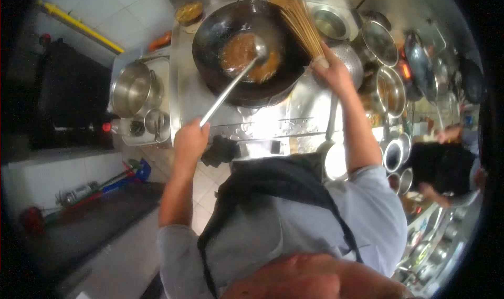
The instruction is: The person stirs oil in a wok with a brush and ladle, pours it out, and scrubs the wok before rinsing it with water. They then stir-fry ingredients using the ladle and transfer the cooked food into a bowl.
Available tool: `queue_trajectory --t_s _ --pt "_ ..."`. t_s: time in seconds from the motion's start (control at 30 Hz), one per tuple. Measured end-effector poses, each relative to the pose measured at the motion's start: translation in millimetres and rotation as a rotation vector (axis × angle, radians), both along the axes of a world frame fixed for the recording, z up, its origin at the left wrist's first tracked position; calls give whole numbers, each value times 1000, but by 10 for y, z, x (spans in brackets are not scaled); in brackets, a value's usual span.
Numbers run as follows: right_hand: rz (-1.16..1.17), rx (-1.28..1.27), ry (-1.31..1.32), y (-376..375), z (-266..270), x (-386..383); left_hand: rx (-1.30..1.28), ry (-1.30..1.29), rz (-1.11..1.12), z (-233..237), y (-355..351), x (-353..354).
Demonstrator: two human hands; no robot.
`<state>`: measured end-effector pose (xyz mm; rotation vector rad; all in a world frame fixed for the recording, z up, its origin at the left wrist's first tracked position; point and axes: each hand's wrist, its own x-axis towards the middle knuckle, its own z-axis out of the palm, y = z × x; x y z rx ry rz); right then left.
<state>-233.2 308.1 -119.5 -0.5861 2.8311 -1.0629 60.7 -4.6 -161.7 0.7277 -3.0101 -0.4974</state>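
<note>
A large black wok (pixel 210 41) sits on a steel cooktop (pixel 294 120) and holds brown sauce (pixel 239 52). My left hand (pixel 190 138) grips the end of a long metal ladle (pixel 231 86); its bowl rests in the sauce. My right hand (pixel 328 68) holds a bamboo wok brush (pixel 300 23) by its bound end, and the bristles fan out over the wok's right rim. I wear a grey shirt and a dark apron.
A steel pot (pixel 131 89) and small cups stand left of the wok. Several metal bowls and pans (pixel 391 89) crowd the right side. A small bowl of sauce (pixel 190 12) sits behind the wok. Another person (pixel 446 167) works at the right.
</note>
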Motion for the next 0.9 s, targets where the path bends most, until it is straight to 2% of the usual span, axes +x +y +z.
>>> queue_trajectory --t_s 0.03,0.1,0.17,0.2,0.27,0.33,0.37,0.43,0.5,0.57,0.6,0.63,0.7,0.73,0.83,0.9 --pt "89 61 138 1 30 -46 -95 -11 -94 96 52 -58" --pt "160 169 168 -161 404 -70 -139 -20 -130 292 136 -170" --pt "297 530 117 -440 766 -56 -195 -27 -175 441 176 -259" --pt "394 544 158 -585 630 -232 -242 -77 -215 501 183 -296" --pt "594 749 377 -943 409 -366 -290 -132 -245 635 212 -377" --pt "833 929 351 -1337 -6 -622 -334 -174 -266 743 266 -454" --pt "843 924 350 -1485 -25 -666 -334 -182 -259 739 284 -454" --pt "705 1034 223 -1738 96 -693 -454 -76 -306 723 300 -477" --pt "734 1101 335 -1839 211 -633 -478 -92 -303 714 296 -531" --pt "831 1111 352 -1845 208 -557 -514 -105 -311 762 289 -575" --pt "954 1105 400 -1734 200 -604 -521 -100 -313 806 311 -586" --pt "951 1106 409 -1765 204 -666 -535 -85 -308 838 314 -623" --pt "776 1142 464 -1797 226 -724 -580 -78 -325 860 340 -669" --pt "800 1130 556 -1778 136 -681 -631 -73 -347 870 325 -695" --pt "869 1038 396 -1633 22 -628 -692 -171 -387 923 290 -759" --pt "807 1056 456 -1604 105 -678 -723 -170 -414 927 285 -809"
